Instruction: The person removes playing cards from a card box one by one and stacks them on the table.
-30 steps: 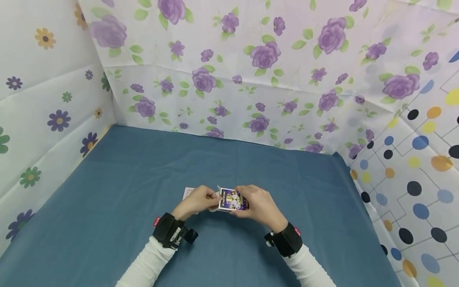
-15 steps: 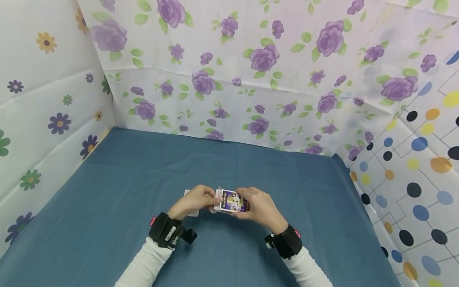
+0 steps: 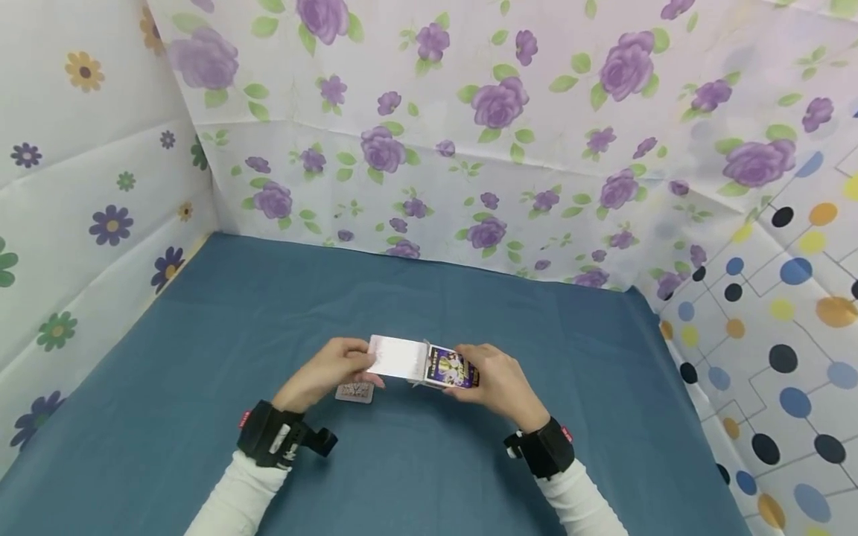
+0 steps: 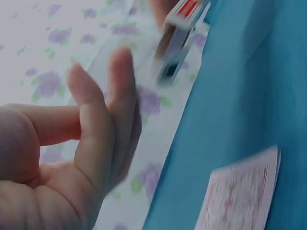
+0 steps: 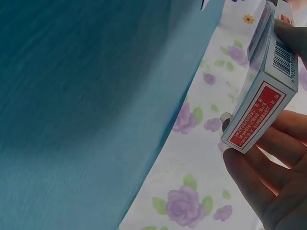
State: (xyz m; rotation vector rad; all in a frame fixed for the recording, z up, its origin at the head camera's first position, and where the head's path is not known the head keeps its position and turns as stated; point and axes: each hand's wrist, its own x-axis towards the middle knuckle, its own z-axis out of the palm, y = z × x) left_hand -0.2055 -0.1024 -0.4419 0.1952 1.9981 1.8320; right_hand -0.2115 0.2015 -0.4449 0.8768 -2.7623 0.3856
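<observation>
My right hand [image 3: 499, 383] grips a purple playing-card box [image 3: 449, 367], thumb and fingers on its edges. In the right wrist view the box [image 5: 259, 112] shows a barcode and a red printed panel. Left of the box's open end, my left hand [image 3: 331, 372] pinches a pale, glare-washed playing card [image 3: 398, 357], its thumb on top. One end of the card meets the box opening. The left wrist view is blurred, and the card cannot be made out there. A red-backed playing card [image 3: 354, 392] lies on the cloth below my left hand.
Blue cloth [image 3: 415, 461] covers the table. Behind it hangs a white sheet with purple roses [image 3: 496, 104]. Patterned sheets also hang at the left [image 3: 94, 179] and right [image 3: 791, 357]. Wrist cameras are strapped to both arms.
My left hand has moved left, away from the box, and the pale card now shows between them. More of the card on the table is uncovered. The box has shifted slightly right.
</observation>
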